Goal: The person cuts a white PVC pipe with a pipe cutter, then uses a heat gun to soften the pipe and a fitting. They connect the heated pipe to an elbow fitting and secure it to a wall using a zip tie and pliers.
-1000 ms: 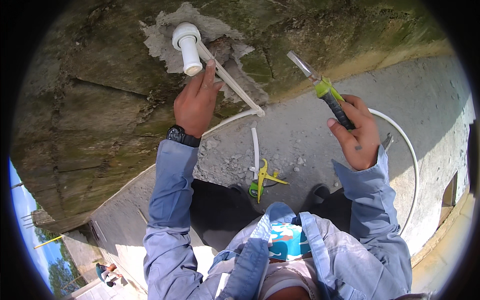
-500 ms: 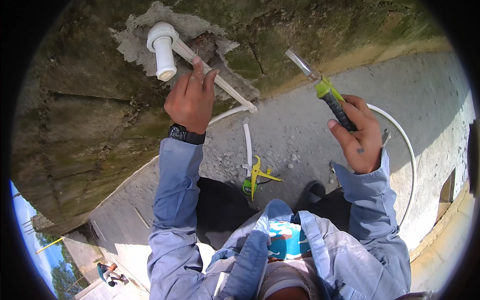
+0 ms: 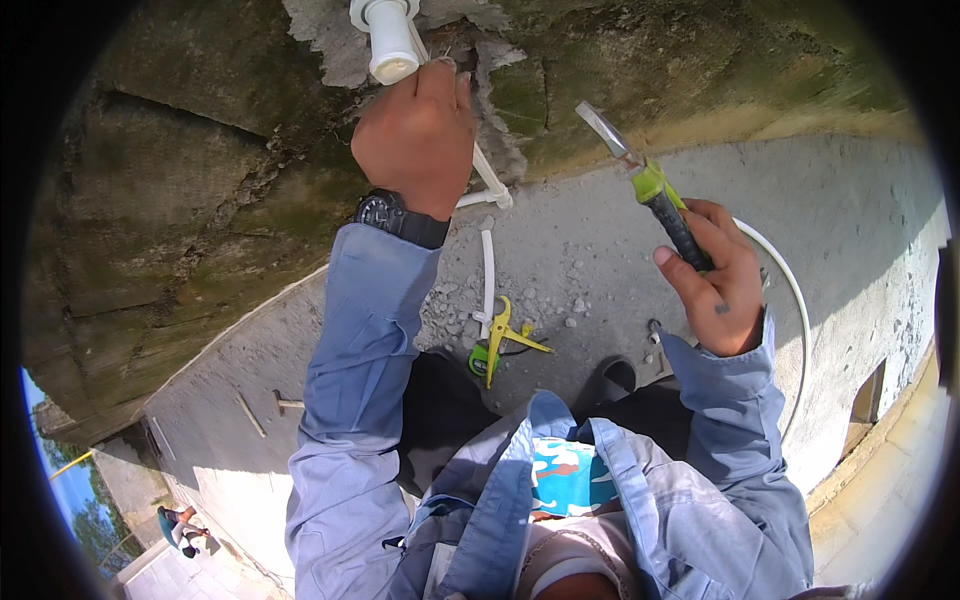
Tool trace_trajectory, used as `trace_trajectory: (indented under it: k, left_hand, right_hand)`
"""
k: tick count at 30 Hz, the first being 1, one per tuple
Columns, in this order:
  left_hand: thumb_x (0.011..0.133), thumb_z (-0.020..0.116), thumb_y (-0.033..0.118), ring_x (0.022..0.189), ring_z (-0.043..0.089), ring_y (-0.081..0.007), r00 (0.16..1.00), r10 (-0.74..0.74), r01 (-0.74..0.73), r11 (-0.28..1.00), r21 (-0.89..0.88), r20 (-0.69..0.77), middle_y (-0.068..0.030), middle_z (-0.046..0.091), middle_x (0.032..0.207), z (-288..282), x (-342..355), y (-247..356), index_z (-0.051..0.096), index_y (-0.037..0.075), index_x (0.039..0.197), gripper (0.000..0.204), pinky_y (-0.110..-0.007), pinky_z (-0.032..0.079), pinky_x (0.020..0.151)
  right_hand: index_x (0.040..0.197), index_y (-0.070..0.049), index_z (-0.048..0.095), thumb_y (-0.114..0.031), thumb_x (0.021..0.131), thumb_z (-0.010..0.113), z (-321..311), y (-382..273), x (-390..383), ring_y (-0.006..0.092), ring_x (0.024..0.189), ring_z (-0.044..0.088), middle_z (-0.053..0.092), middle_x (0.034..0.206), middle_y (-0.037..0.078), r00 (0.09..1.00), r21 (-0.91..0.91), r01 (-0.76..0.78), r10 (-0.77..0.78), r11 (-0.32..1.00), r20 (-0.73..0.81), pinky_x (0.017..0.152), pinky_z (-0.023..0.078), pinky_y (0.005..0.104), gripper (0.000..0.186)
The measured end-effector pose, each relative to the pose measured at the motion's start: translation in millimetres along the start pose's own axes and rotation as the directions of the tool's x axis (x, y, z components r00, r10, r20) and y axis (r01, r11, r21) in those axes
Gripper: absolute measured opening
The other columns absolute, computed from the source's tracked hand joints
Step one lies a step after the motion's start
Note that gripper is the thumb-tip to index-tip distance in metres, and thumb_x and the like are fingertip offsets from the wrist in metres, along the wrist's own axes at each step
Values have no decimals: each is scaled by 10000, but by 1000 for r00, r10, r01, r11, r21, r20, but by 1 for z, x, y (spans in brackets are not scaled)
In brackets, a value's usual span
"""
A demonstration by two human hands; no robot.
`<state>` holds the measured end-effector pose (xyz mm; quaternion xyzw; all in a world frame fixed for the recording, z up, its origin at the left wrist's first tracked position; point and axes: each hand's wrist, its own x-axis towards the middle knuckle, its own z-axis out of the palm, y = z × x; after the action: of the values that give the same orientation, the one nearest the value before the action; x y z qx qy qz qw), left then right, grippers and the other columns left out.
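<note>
My left hand (image 3: 415, 140) is closed against the wall, just below a capped white pipe fitting (image 3: 390, 45). Its fingertips touch the area by a thin white pipe (image 3: 490, 172) that slants down to an elbow; what they pinch, if anything, is hidden. On the right, my right hand (image 3: 725, 275) is wrapped around a utility knife (image 3: 665, 210) with a green and black handle. The knife's blade points up and left toward the wall, touching nothing.
A yellow pipe cutter (image 3: 500, 340), a green tape measure (image 3: 480, 358) and a short white pipe (image 3: 488, 275) lie among rubble near my feet. A long white hose (image 3: 800, 320) curves along the right. A hammer (image 3: 285, 402) lies lower left. Another person (image 3: 180, 530) is far off.
My left hand has pushed up and right toward the wall, its extended finger now curled in. The view has shifted, bringing the fitting higher in the picture. My right hand keeps the knife nearly still.
</note>
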<state>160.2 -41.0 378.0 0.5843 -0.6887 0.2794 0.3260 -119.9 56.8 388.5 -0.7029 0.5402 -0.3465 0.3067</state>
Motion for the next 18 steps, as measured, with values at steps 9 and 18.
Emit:
trace_trajectory:
  k: [9, 18]
  left_hand:
    - [777, 745, 289, 775, 669, -287, 499, 186, 195, 927, -319, 846, -110, 657, 872, -80, -90, 65, 636, 19, 1170, 490, -388, 540, 657]
    - [798, 716, 325, 986, 663, -357, -171, 382, 261, 906, -332, 908, -179, 673, 1040, -93, -142, 25, 649, 35, 1086, 415, -458, 534, 821]
  right_hand:
    - [1010, -9, 692, -95, 725, 678, 2, 22, 25, 398, 893, 621, 638, 963, 227, 904, -371, -106, 245, 923, 350, 761, 494, 419, 298]
    - [1152, -221, 700, -228, 711, 695, 89, 61, -27, 340, 1113, 576, 620, 1122, 124, 666, -763, -97, 611, 639, 427, 888, 475, 543, 441]
